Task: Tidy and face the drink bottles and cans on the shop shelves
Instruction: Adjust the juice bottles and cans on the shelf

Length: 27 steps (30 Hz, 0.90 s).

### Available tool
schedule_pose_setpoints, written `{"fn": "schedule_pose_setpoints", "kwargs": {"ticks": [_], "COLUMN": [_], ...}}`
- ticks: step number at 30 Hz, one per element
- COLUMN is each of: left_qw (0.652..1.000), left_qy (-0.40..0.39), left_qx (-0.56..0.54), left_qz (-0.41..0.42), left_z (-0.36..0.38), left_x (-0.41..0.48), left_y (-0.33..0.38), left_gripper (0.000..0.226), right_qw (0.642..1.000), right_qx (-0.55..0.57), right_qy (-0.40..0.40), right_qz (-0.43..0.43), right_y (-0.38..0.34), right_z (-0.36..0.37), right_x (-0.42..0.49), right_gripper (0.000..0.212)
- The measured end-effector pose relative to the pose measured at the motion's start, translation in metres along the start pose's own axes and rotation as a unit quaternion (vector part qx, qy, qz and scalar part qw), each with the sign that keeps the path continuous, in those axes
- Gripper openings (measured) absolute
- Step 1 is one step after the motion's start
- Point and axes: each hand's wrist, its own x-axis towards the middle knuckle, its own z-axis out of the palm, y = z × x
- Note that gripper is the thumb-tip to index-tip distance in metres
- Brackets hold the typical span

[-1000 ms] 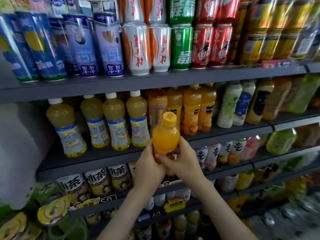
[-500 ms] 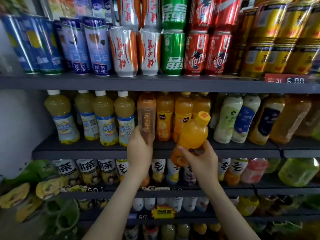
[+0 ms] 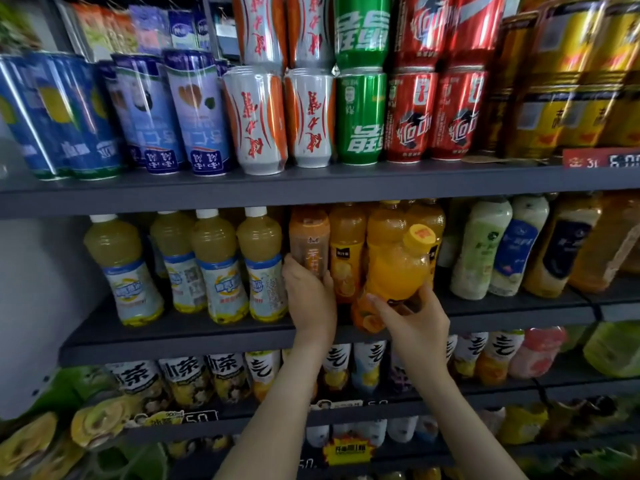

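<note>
An orange juice bottle [image 3: 394, 275] with a yellow cap is tilted to the right in front of the middle shelf [image 3: 207, 336]; my right hand [image 3: 412, 322] grips its lower part. My left hand [image 3: 310, 296] holds a brown tea bottle [image 3: 309, 242] that stands on the middle shelf beside other orange bottles [image 3: 346, 247]. The lower part of the tea bottle is hidden behind my left hand.
Yellow drink bottles with white caps [image 3: 214, 268] stand left of my hands, pale milky bottles [image 3: 481, 247] to the right. Cans [image 3: 360, 116] fill the top shelf. Tea bottles [image 3: 183, 379] line the shelf below. A white wall [image 3: 31, 306] bounds the left.
Both hands held the orange bottle upright below the shelf. My left hand let go and took the brown tea bottle. My right hand carried the orange bottle up, tilted right, to the middle shelf.
</note>
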Motion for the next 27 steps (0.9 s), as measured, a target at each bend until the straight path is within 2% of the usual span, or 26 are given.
{"fn": "schedule_pose_setpoints", "kwargs": {"ticks": [3,7,10,16,20,23,27], "left_qw": [0.999,0.994,0.992,0.99,0.987,0.988,0.99], "left_qy": [-0.017,-0.033,-0.01,0.042,0.076,0.069,0.045], "left_qx": [-0.026,-0.099,-0.112,-0.133,-0.145,-0.139,-0.129], "left_qz": [0.011,0.04,0.06,0.027,-0.006,-0.022,-0.033], "left_z": [-0.009,-0.032,-0.054,-0.103,-0.124,-0.128,-0.127], "left_x": [-0.005,-0.023,-0.036,-0.031,-0.027,-0.025,-0.028], "left_y": [0.001,-0.006,-0.013,-0.03,-0.035,-0.038,-0.041], "left_gripper": [0.071,0.067,0.071,0.073,0.064,0.065,0.069], "right_qw": [1.0,1.0,0.999,0.995,0.987,0.982,0.983], "right_qx": [0.0,-0.014,-0.017,-0.072,-0.141,-0.178,-0.17], "right_qy": [0.007,-0.005,-0.029,-0.074,-0.067,-0.057,-0.061], "right_qz": [0.004,-0.001,0.009,-0.017,-0.03,-0.019,-0.046], "right_y": [0.003,0.0,-0.002,-0.009,-0.013,-0.015,-0.014], "right_z": [0.003,0.009,0.022,0.067,0.098,0.114,0.126], "right_x": [-0.002,0.0,0.002,0.007,0.014,0.016,0.017], "right_gripper": [0.047,0.039,0.04,0.047,0.058,0.065,0.062]}}
